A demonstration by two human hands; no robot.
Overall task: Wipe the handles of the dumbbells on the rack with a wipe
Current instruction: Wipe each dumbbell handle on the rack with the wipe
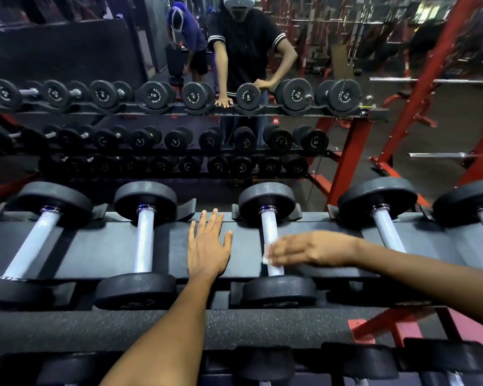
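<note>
Several black dumbbells with silver knurled handles lie in a row on the top shelf of the dark rack [109,246]. My right hand [304,250] lies blurred across the handle of the middle dumbbell [268,224], pressing a small white wipe [267,256] onto the near part of the handle. My left hand [207,246] rests flat, fingers spread, on the bare shelf between that dumbbell and the one to its left [144,240]. It holds nothing.
More dumbbells lie to the right [385,229] and far left [34,246], and others on a lower shelf [265,363]. A mirror ahead reflects the rack, me and another person. Red rack legs [349,160] and red frames stand to the right.
</note>
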